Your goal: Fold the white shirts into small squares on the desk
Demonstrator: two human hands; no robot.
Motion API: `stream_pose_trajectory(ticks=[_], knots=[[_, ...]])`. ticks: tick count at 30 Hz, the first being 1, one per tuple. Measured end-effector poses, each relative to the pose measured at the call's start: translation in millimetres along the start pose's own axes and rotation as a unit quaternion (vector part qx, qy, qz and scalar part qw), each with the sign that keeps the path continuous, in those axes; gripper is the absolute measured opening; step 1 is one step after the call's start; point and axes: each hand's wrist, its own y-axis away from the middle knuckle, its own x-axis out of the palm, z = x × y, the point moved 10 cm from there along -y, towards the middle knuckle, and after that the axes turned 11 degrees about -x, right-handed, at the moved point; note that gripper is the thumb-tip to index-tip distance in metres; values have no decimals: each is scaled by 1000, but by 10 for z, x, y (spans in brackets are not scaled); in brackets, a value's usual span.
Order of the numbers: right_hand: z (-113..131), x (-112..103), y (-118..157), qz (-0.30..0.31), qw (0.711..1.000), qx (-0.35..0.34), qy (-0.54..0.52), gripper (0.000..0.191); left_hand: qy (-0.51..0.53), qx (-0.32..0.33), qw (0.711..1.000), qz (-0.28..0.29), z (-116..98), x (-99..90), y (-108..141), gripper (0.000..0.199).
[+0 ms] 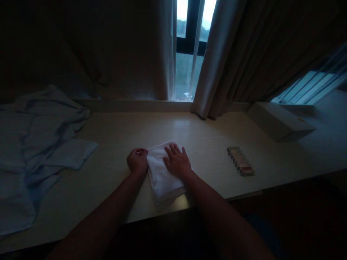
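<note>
A folded white cloth lies near the front edge of a pale tabletop. At its left edge is my left hand, fingers curled in and closed on the cloth's upper left corner. My right hand rests flat on top of the cloth, palm down with the fingers spread. The layers show at the cloth's near edge, and part of its right side is hidden under my right hand and wrist.
Rumpled light cloths cover the table's left end. A pixelated flat object lies to the right. Behind it sits a pale box. Curtains hang along the back, one touching the tabletop, with a window between them.
</note>
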Motion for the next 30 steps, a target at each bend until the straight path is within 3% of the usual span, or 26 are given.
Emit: stream_pose_trajectory(ticks=[4, 8, 14, 17, 20, 22, 24, 27, 30], knots=[[-7, 18, -7, 5, 1000, 2, 5, 54, -48, 44, 997, -37, -125, -85, 41, 23], [2, 22, -8, 8, 1000, -2, 10, 53, -90, 90, 990, -53, -304, -184, 88, 39], [40, 40, -6, 22, 999, -23, 11, 52, -147, 90, 984, 39, -249, -7, 189, 55], [49, 30, -7, 23, 999, -25, 3, 53, -187, 199, 962, 17, -459, -51, 395, 53], [51, 20, -6, 22, 1000, -20, -3, 53, -253, 380, 889, 45, -607, 49, 858, 54], [49, 21, -6, 24, 1000, -17, -5, 54, -302, 440, 837, 126, -432, 204, 1175, 66], [41, 23, -9, 26, 1000, -13, -8, 53, -356, 459, 794, 181, -139, 299, 1426, 90], [18, 26, -9, 27, 1000, -8, -12, 53, -403, 476, 758, 192, 205, 290, 1676, 115], [15, 34, 1, 24, 1000, -10, -16, 53, -414, 486, 749, 178, 324, 229, 1779, 118]])
